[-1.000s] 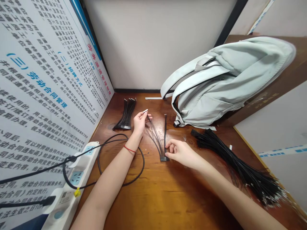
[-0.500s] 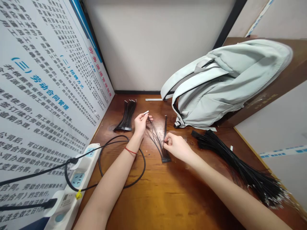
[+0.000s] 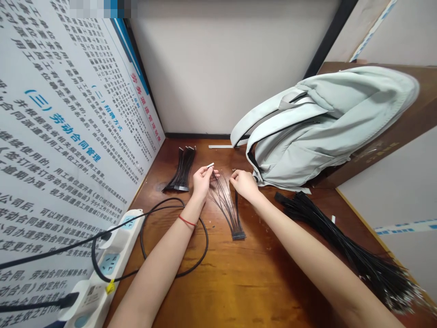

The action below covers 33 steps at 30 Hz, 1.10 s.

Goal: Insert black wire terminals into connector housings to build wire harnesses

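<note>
My left hand [image 3: 201, 180] pinches a small white connector [image 3: 209, 166] at the far end of a fan of thin black wires [image 3: 223, 202]. The wires run down to a black connector [image 3: 238, 236] lying on the wooden table [image 3: 239, 282]. My right hand [image 3: 241, 182] is closed on the loose far ends of some of those wires, just right of the left hand. A red string circles my left wrist.
A finished bundle of black harnesses [image 3: 180, 173] lies left of my hands. A large pile of black wires [image 3: 344, 246] lies at the right. A pale grey backpack [image 3: 317, 127] leans behind it. A white power strip [image 3: 102, 269] with a looped black cable [image 3: 170, 237] sits at the left, below a printed board [image 3: 61, 127].
My right hand has moved from the black connector up along the wires to their far ends, close beside the left hand. The left hand has kept its grip on the white connector.
</note>
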Available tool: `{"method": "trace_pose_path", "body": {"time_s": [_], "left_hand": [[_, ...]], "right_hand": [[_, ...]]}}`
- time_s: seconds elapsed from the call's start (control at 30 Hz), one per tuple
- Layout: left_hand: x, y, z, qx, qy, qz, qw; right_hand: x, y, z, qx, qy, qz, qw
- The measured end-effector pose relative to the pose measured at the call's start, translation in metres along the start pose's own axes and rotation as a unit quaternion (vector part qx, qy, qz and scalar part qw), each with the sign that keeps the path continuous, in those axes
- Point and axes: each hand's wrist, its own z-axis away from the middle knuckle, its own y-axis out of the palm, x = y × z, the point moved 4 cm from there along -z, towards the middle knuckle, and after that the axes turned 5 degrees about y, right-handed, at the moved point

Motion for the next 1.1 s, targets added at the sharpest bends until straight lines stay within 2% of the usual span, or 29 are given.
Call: {"method": "trace_pose_path", "body": {"time_s": [0.13, 0.3, 0.4, 0.47, 0.53, 0.63, 0.77, 0.87, 1.1], "left_hand": [[0.0, 0.0, 0.0, -0.002, -0.002, -0.002, 1.0], [0.001, 0.001, 0.0, -0.003, 0.0, 0.007, 1.0], [0.001, 0.0, -0.001, -0.005, 0.022, -0.003, 1.0], [0.001, -0.001, -0.002, -0.014, 0.052, -0.031, 0.998], [0.0, -0.003, -0.003, -0.023, 0.073, -0.058, 0.995], [0.002, -0.005, -0.003, -0.031, 0.068, -0.062, 0.995], [0.002, -0.005, -0.002, -0.05, 0.041, -0.025, 0.998], [0.002, -0.005, -0.001, -0.059, 0.023, -0.004, 0.998], [0.0, -0.004, 0.0, -0.041, 0.05, -0.021, 0.998]], "right_hand": [[0.01, 0.005, -0.007, -0.01, 0.012, -0.014, 1.0], [0.023, 0.014, -0.011, -0.031, -0.018, -0.024, 0.999], [0.025, 0.02, -0.011, -0.069, -0.041, -0.091, 0.993], [0.024, 0.022, -0.01, -0.094, -0.056, -0.192, 0.975], [0.022, 0.023, -0.01, -0.103, -0.056, -0.305, 0.945], [0.018, 0.026, -0.011, -0.087, -0.046, -0.435, 0.895], [0.018, 0.031, -0.014, -0.047, -0.046, -0.537, 0.841], [0.019, 0.035, -0.014, -0.035, -0.047, -0.558, 0.828], [0.019, 0.035, -0.012, -0.035, -0.047, -0.547, 0.835]]}}
